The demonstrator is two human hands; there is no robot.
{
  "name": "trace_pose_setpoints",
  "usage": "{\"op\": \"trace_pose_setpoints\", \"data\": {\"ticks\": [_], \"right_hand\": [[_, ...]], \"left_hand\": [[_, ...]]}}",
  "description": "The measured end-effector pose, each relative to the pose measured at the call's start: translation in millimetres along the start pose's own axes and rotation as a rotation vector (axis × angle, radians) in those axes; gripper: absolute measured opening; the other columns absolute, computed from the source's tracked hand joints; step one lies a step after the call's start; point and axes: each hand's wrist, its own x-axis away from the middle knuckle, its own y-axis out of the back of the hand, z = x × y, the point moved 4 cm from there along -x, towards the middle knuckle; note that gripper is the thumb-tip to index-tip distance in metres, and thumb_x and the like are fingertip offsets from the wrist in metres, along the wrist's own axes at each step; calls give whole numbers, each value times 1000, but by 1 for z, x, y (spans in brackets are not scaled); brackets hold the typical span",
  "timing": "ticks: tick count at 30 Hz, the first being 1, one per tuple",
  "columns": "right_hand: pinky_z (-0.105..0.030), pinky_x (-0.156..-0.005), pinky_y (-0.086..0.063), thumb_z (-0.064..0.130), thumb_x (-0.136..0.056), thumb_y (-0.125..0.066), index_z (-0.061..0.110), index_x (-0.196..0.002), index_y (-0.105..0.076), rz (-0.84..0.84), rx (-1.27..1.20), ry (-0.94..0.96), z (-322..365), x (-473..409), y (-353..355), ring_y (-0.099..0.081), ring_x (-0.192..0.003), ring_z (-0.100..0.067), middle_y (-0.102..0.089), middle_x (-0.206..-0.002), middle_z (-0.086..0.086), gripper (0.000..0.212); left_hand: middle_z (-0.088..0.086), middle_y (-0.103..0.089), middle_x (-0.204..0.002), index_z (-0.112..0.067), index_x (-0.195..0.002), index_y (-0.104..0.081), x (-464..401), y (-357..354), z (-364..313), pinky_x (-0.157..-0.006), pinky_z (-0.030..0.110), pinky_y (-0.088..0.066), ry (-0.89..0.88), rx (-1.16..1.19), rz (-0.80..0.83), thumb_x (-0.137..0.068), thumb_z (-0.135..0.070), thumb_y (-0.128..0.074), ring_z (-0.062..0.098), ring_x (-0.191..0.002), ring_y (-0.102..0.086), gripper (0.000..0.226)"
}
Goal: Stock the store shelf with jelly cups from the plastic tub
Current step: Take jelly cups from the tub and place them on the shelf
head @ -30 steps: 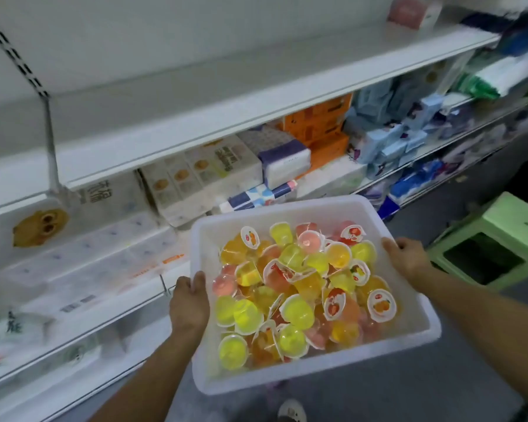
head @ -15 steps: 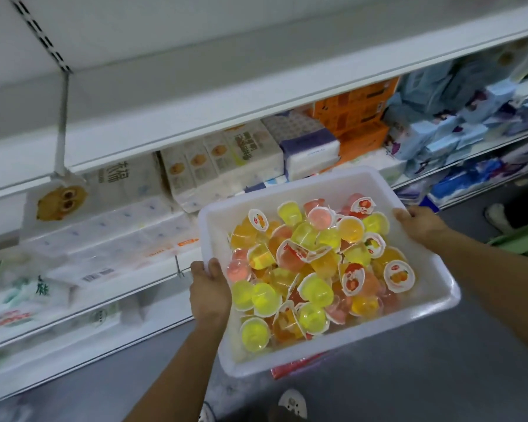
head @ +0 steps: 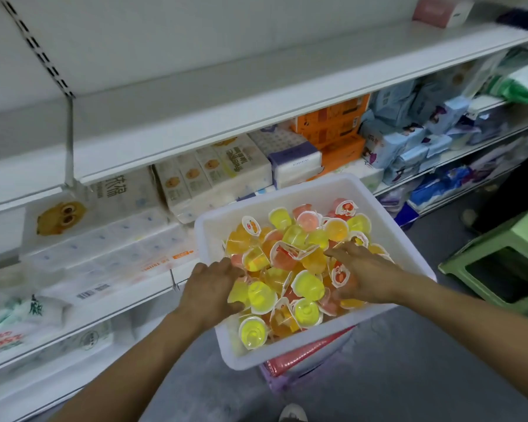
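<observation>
The white plastic tub (head: 323, 350) sits at about waist height on something red and lilac beneath it, which frees both hands. It is heaped with jelly cups (head: 296, 263) in yellow, orange and pink.

The left hand (head: 209, 289) dips in at the tub's near left edge, fingers curled into the pile, apparently gathering yellow cups. The right hand (head: 361, 277) lies spread over the cups on the tub's right side, fingers fairly straight; I cannot tell if it holds any.

Beyond the tub, tissue packs (head: 214, 175) fill the lower shelf. Above them the bare white shelf (head: 256, 86) likely awaits the cups. To the tub's right stands a green stool (head: 500, 263).
</observation>
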Motion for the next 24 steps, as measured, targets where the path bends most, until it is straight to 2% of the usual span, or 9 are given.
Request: {"op": "trace_pose_setpoints", "data": {"ticks": [2,4,8,13,15,17,19,21,24], "right_hand": [[-40,-104,-42,55,-78,-69,30,-150,-21,-33,27,-25,1,-2,-5,-33,-135,-23,-30,-151,-1,90],[-40,-99,-45,45,-83,-68,28,-147,-29,-93,96,-24,1,-4,-7,-40,-128,-22,-39,-145,-1,77],[-37,-91,-49,41,-84,-65,27,-137,-45,-192,141,-28,5,1,-6,-48,-120,-19,-50,-135,2,59],[-31,-88,-46,40,-81,-71,27,-132,-49,-395,-119,-85,15,19,8,-50,-119,-14,-55,-131,7,57],[-31,-87,-48,40,-77,-75,27,-128,-53,-510,-304,-82,28,27,16,-54,-114,-12,-58,-126,10,57],[-32,-88,-49,41,-75,-77,27,-125,-55,-570,-459,-59,52,32,23,-56,-109,-10,-61,-119,12,56],[-25,-85,-49,44,-73,-77,28,-120,-57,-591,-610,-28,84,33,28,-59,-102,-5,-62,-111,15,53],[-20,-81,-49,41,-76,-77,27,-116,-60,-589,-782,10,123,30,31,-61,-98,-2,-63,-106,16,45],[-25,-69,-51,37,-83,-71,21,-109,-65,-570,-986,55,194,26,37,-64,-95,-8,-67,-104,6,31]], "left_hand": [[1,-45,-130,-29,-136,-46,-5,3,-9,-92,36,-36,1,-158,59,-80,-51,-67,23,-115,-50,63],[5,-41,-131,-25,-136,-46,-10,1,-14,-90,36,-38,16,-259,69,-81,-44,-70,25,-115,-48,63],[5,-41,-129,-23,-132,-53,-14,2,-16,-82,34,-40,15,-297,92,-80,-36,-73,25,-117,-44,57],[0,-45,-122,-24,-124,-57,-7,14,-8,-82,32,-34,-27,-231,19,-76,-45,-74,21,-114,-42,55],[-1,-50,-117,-22,-116,-55,7,19,2,-80,31,-38,56,13,-65,-76,-42,-75,20,-107,-48,50],[1,-57,-105,-18,-102,-52,26,28,15,-72,32,-42,210,489,-159,-73,-34,-80,19,-90,-54,44],[6,-61,-89,-13,-96,-49,46,39,27,-63,29,-45,337,965,-208,-70,-26,-84,17,-74,-56,45],[7,-62,-87,-12,-100,-49,66,51,41,-59,25,-47,393,1289,-260,-72,-22,-82,17,-71,-59,45],[11,-61,-95,-18,-116,-49,104,67,72,-62,28,-51,399,1669,-329,-86,-20,-68,23,-68,-63,35]]}}
